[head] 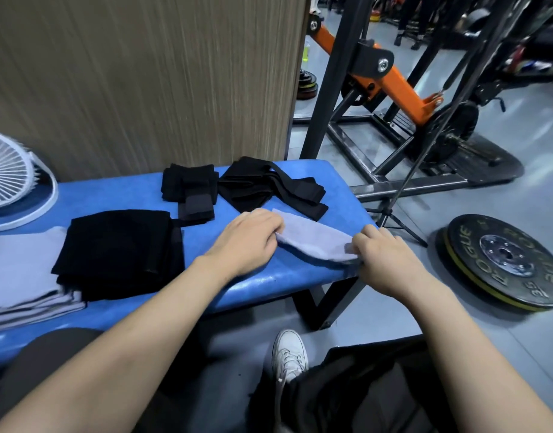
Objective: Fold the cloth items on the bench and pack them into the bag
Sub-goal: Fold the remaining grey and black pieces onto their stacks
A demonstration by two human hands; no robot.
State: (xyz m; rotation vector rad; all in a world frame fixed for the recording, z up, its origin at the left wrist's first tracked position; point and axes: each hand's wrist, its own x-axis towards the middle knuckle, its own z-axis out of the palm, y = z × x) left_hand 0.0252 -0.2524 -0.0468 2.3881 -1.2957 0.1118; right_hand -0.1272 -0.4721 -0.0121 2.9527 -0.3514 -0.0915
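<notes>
"ROGUE" reads on the round black plate [500, 260] on the floor at right. Left hand [244, 239] and right hand [384, 257] each pinch an end of a soft grey cloth [316, 239] at centre, on the padded blue table [269, 282]. Folded black cloths [122, 248] lie centre left.

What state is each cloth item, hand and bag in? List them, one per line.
small grey cloth: folded, on the bench's right end, held at both ends.
left hand: pinches the cloth's left end.
right hand: grips its right end.
black cloth: folded, flat on the bench.
grey towels: folded, stacked.
black straps: bundled.
black wraps: loose, spread.
black bag: on the floor; opening not discernible.
</notes>
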